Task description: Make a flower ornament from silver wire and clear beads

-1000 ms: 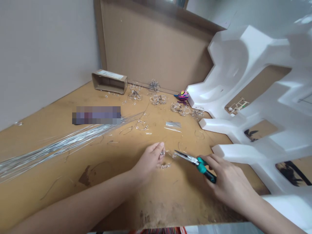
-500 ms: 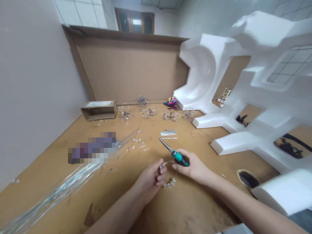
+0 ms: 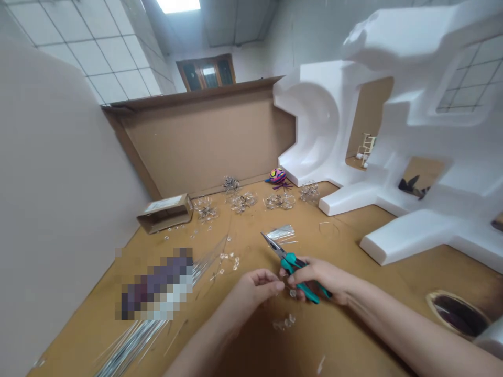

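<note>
Pliers (image 3: pixel 291 263) shifted in R hand (image 3: pixel 318 277), L hand (image 3: pixel 255 290) beside, foam mold (image 3: pixel 314 152) right.

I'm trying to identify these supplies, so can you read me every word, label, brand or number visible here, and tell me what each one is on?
White label on the cardboard box: too small to read.
Teal-handled long-nose pliers: no readable marking shows.
Pixelated patch: too blurred to read.
No other text can be read.
</note>
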`<state>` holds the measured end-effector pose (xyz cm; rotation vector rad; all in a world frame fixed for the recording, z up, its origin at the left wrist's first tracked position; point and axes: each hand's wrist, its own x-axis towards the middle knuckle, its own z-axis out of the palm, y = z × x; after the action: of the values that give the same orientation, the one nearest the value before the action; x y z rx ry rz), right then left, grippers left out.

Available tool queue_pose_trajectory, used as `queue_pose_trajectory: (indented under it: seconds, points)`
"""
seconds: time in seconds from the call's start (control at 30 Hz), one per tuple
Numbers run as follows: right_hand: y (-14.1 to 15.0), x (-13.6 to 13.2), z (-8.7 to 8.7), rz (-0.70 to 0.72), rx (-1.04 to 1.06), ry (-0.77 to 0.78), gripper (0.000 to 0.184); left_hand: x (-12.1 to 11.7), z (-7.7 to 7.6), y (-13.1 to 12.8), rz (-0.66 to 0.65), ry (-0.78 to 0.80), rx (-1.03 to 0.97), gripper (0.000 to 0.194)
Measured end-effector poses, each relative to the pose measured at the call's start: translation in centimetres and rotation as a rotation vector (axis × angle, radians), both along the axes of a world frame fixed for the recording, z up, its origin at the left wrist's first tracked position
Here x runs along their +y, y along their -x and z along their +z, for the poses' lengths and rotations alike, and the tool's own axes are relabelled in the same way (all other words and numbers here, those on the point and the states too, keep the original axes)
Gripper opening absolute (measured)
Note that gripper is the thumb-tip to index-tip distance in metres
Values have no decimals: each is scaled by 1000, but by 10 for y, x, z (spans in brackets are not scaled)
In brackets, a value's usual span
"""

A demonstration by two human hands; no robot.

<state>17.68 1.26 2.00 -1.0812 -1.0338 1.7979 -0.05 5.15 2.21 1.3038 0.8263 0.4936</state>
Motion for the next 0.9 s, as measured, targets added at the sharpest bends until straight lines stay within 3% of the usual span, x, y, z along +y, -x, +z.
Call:
queue_pose_trajectory:
  seconds: [0.13, 0.27, 0.43, 0.63, 0.8, 0.9]
  points:
    - [-4, -4, 0, -99, 142, 35, 24, 5, 4, -5, 12, -55, 25, 21]
    - [-4, -8, 5, -200, 149, 27, 30, 6, -1, -3, 172, 66, -97, 21]
    - [1, -9, 0, -182, 184, 93, 29, 2, -5, -6, 234, 126, -194, 20]
    - [4, -6, -9, -236, 40, 130, 22, -3, -11, -11, 191, 66, -73, 20]
    - [3, -5, -7, -224, -73, 54, 22, 3, -16, -9, 285, -29, -47, 14]
    - [3, -6, -5, -245, -108, 42, 22, 6, -18, -9, 272, -54, -37, 16]
